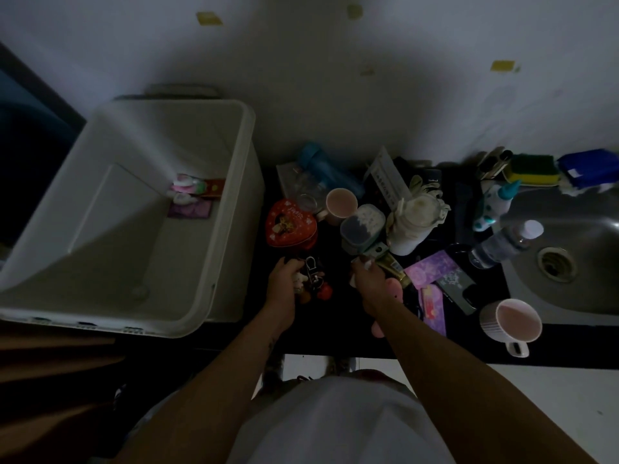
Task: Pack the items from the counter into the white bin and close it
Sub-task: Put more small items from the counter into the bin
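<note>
Hands first: your left hand (286,277) is curled round a keychain bunch (313,279) (a metal clip and small charms, one red), and your right hand (368,279) is closed on a pale object (364,262) that peeks out at both ends of the fist. The light is too dim to say what it is. A gold tube (392,266) lies just beside the right knuckles, at their 2 o'clock; whether the fingers touch it I cannot tell.

Taking the wall as 12 o'clock, the white bin (249,169) stands at 10 o'clock from both hands, beyond your left arm, so the left hand is the nearer one. Its long axis runs roughly 6 to 12, near rim toward the wall, and its right wall stands near the red heart tin (289,222). It is open, deep, plain white plastic with rounded corners, mostly bare inside: a few small pink and purple packets (194,195) huddle against its right wall.

My read: the keychain drop is a short swing up and left over the right rim, while the right hand would have to cross your left arm — so let the left go first. Most of the clutter lies on the counter (335,339), so packing looks to be at an early stage.
</note>
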Motion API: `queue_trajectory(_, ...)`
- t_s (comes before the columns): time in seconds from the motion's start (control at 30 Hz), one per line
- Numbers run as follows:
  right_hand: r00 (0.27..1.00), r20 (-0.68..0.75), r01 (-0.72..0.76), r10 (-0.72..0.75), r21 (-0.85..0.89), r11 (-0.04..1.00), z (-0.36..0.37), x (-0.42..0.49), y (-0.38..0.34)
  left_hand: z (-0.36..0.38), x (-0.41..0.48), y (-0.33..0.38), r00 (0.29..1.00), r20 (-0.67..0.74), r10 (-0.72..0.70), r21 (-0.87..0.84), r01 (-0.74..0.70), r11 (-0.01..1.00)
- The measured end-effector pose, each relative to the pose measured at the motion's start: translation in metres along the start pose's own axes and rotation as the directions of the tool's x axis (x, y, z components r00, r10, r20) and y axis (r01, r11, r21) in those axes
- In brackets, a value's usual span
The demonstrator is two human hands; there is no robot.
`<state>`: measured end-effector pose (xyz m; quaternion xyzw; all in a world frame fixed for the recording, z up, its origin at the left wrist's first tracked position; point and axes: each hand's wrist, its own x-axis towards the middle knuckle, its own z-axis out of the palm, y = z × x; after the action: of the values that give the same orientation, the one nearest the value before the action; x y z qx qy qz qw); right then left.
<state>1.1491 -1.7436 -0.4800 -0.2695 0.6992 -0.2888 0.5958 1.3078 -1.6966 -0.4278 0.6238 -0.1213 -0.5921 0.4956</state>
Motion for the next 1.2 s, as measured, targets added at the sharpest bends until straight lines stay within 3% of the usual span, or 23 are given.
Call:
queue_trajectory(0.17, 0.998, 0.031, 0.06, -0.061, 0.02, 0.998, 0.0, -0.003, 0.001, 0.0, -0.001, -0.001, 1.0, 0.009, 0.006, -0.004, -0.006, 1.0)
queue_trajectory(0.53, 0.979, -0.072, 0.184, -0.19, -0.084, 0.979, -0.004, -0.028, 0.011, 0.008, -0.003, 0.009, 1.0, -0.001, 0.03, 0.015, -0.03, 0.999)
queue_trajectory(0.73, 0.932, -0.177, 0.316, -0.315, -0.023, 0.949, -0.009, -0.052, 0.001, 0.02, -0.009, 0.026, 0.997, 0.042, 0.067, -0.018, -0.066, 0.998)
queue_trajectory(0.93, 0.906, -0.149, 0.411, -0.397, 0.071, 0.909, -0.01, -0.064, -0.033, 0.031, -0.012, 0.053, 0.993, 0.069, 0.092, -0.058, -0.088, 0.994)
queue_trajectory(1.2, 0.813, -0.211, 0.573, -0.543, 0.119, 0.811, 0.002, -0.082, -0.088, 0.037, -0.018, 0.109, 0.967, 0.145, 0.21, -0.084, -0.199, 0.976)
